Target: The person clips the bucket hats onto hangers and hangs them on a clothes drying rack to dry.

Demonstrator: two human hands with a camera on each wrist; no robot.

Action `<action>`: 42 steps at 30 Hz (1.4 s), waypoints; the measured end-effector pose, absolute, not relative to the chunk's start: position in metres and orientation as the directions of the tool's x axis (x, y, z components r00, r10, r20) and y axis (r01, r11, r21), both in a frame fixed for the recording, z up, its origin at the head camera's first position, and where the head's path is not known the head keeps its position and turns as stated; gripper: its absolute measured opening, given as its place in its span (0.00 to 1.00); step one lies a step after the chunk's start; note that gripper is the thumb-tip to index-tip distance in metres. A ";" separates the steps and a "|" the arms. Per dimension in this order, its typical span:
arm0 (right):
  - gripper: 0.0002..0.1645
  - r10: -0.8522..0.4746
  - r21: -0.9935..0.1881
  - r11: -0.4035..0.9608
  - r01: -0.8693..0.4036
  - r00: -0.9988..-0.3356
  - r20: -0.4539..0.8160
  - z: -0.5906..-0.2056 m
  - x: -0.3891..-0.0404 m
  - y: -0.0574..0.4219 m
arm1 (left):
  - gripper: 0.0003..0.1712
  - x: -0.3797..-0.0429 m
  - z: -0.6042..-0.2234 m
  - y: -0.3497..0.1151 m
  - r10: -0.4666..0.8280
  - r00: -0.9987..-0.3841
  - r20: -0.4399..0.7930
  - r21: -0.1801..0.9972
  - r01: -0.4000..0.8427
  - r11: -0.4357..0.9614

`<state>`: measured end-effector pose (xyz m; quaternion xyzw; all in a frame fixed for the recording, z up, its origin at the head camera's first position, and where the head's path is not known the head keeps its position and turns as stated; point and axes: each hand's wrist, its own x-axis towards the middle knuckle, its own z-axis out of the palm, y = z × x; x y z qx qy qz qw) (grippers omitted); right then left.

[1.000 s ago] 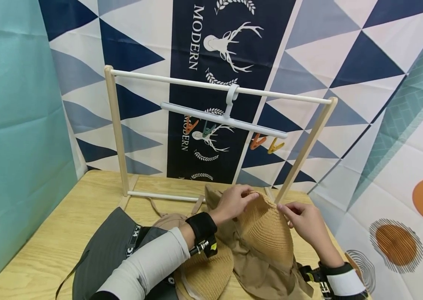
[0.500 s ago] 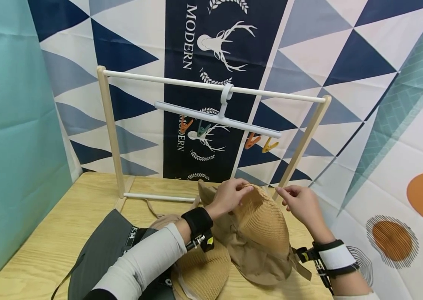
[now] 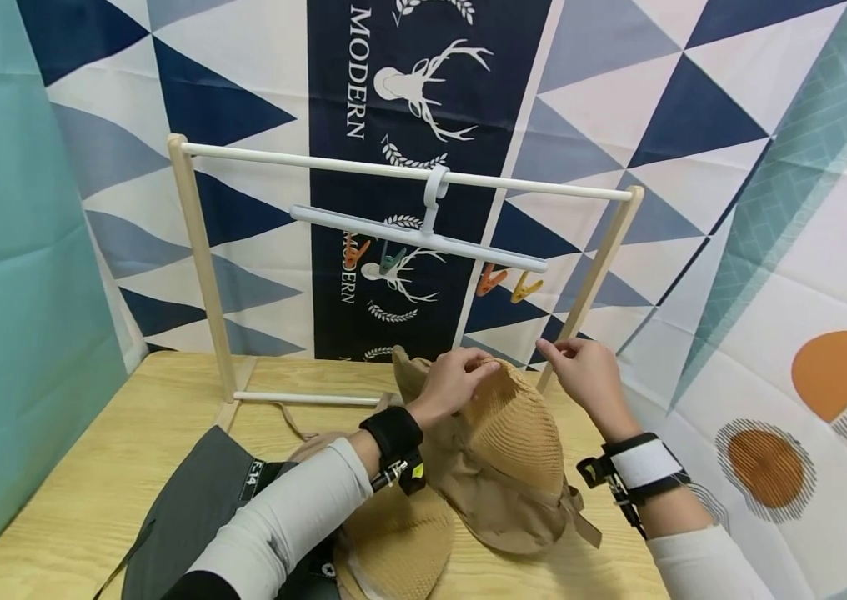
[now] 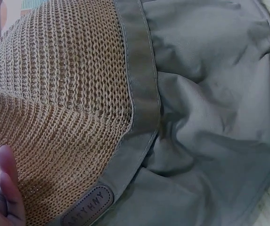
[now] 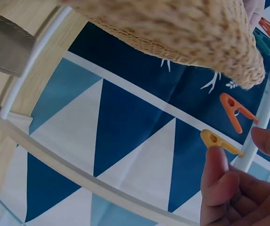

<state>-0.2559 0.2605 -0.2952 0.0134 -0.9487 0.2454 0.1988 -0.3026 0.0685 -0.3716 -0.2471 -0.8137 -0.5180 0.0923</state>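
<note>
My left hand (image 3: 453, 383) grips the top of a sun hat (image 3: 517, 437), which has a tan knitted crown and a khaki cloth brim. The left wrist view shows its crown (image 4: 69, 70), cloth band and small label close up, with fingertips (image 4: 10, 181) against the knit. My right hand (image 3: 588, 379) is in the air right of the crown, holding nothing; thumb and forefinger are apart in the right wrist view. Above it, a yellow clip (image 3: 526, 287) and an orange clip (image 3: 492, 279) hang from a pale blue hanger (image 3: 416, 237).
A wooden rack (image 3: 202, 275) with a white top rod (image 3: 318, 164) carries the hanger. Another orange clip (image 3: 354, 251) and a green clip (image 3: 392, 259) hang on its left. A dark grey hat (image 3: 191, 508) and another tan knitted hat (image 3: 401, 546) lie on the table (image 3: 86, 467).
My right hand has let go of the hat's crown and moved up toward the clips. My left hand keeps its grip. The head view has shifted, so the scene slides left.
</note>
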 end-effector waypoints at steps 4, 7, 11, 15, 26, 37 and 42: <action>0.30 0.081 -0.455 0.883 -0.119 -0.915 0.395 -0.289 -0.266 0.248 | 0.14 -0.307 -0.367 0.063 0.296 -0.864 0.406 0.801 0.493 0.340; 0.31 0.090 -0.458 0.881 -0.115 -0.911 0.402 -0.288 -0.270 0.245 | 0.15 -0.309 -0.364 0.063 0.304 -0.865 0.399 0.807 0.488 0.331; 0.34 0.121 -0.471 0.878 -0.088 -0.911 0.395 -0.286 -0.273 0.243 | 0.15 -0.312 -0.362 0.065 0.332 -0.855 0.399 0.805 0.500 0.319; 0.35 0.145 -0.475 0.877 -0.080 -0.897 0.419 -0.284 -0.281 0.242 | 0.14 -0.317 -0.358 0.065 0.331 -0.844 0.421 0.800 0.518 0.304; 0.35 0.209 -0.489 0.871 -0.055 -0.858 0.469 -0.273 -0.308 0.236 | 0.13 -0.330 -0.350 0.064 0.325 -0.825 0.462 0.796 0.548 0.258; 0.39 0.255 -0.477 0.879 0.001 -0.847 0.467 -0.260 -0.328 0.232 | 0.14 -0.345 -0.335 0.055 0.310 -0.823 0.475 0.790 0.555 0.262; 0.39 0.267 -0.483 0.876 -0.006 -0.827 0.495 -0.266 -0.334 0.233 | 0.14 -0.347 -0.333 0.051 0.299 -0.834 0.464 0.788 0.542 0.291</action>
